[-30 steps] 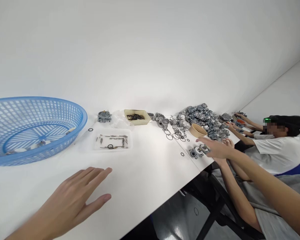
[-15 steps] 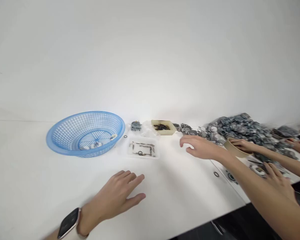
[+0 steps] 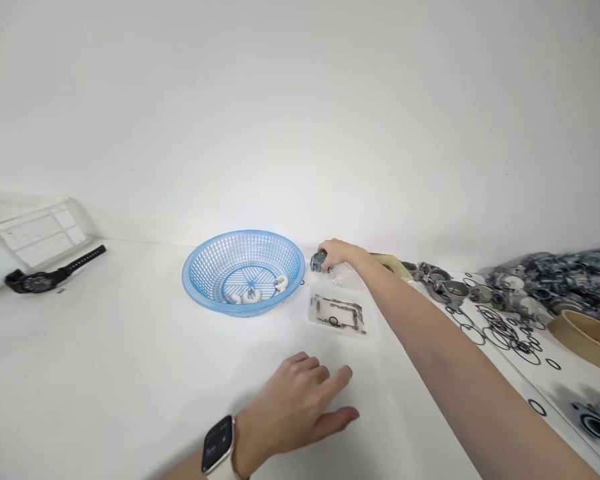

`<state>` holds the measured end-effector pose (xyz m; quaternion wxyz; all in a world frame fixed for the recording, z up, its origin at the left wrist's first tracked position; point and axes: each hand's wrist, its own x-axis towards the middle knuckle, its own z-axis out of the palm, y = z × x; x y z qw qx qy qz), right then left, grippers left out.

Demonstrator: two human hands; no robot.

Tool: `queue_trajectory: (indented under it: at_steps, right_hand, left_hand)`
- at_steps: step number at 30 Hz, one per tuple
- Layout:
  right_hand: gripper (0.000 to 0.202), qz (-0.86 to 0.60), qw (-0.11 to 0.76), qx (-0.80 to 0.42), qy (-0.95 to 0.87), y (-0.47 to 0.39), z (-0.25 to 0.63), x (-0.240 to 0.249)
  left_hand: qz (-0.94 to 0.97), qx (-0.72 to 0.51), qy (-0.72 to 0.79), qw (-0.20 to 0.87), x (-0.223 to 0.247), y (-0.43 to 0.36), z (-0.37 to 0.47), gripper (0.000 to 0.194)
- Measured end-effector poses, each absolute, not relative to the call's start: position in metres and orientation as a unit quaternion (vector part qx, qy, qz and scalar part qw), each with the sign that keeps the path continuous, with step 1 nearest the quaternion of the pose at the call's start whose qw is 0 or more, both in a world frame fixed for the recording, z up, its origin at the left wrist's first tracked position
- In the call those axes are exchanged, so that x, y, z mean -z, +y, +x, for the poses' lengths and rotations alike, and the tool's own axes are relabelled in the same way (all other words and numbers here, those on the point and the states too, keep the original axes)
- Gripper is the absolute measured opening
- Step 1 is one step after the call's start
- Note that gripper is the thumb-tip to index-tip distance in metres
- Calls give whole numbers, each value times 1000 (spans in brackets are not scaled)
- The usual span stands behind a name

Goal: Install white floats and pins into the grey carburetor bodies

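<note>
My right hand (image 3: 339,255) reaches far across the white table (image 3: 105,360) and closes its fingers on a small grey metal part (image 3: 319,261) just right of the blue mesh basket (image 3: 205,270). My left hand (image 3: 295,407), with a smartwatch on the wrist, rests flat on the table near the front, fingers apart, holding nothing. A clear shallow tray (image 3: 339,313) with small pins and a black ring lies between the two hands. The basket holds a few white and metal pieces.
A black wristwatch (image 3: 50,273) lies at the far left by a clear plastic bin (image 3: 30,230). Right of my arm are grey metal castings (image 3: 555,280), loose black O-rings (image 3: 505,330), a tan ring-shaped container (image 3: 587,331) and the table's seam.
The view has swung left. My right hand moved left from the pile of parts to the grey part beside the basket and closed on it. The left hand stayed flat.
</note>
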<state>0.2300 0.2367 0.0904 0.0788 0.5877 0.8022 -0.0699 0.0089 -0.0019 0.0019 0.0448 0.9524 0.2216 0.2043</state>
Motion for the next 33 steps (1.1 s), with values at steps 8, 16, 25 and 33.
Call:
queue_trajectory:
  at_steps: [8, 16, 25, 33]
  right_hand:
    - [50, 555, 5, -4, 832, 186, 245, -170]
    - [30, 499, 13, 65, 864, 26, 269, -148]
    - [39, 537, -87, 145, 826, -28, 226, -63]
    - [50, 567, -103, 150, 804, -30, 216, -27]
  left_hand:
    - [922, -315, 221, 35, 2, 3, 7, 27]
    - [864, -400, 298, 70, -4, 4, 5, 36]
    - [878, -211, 301, 308, -8, 0, 14, 79]
    - [879, -219, 330, 266, 5, -7, 25, 75]
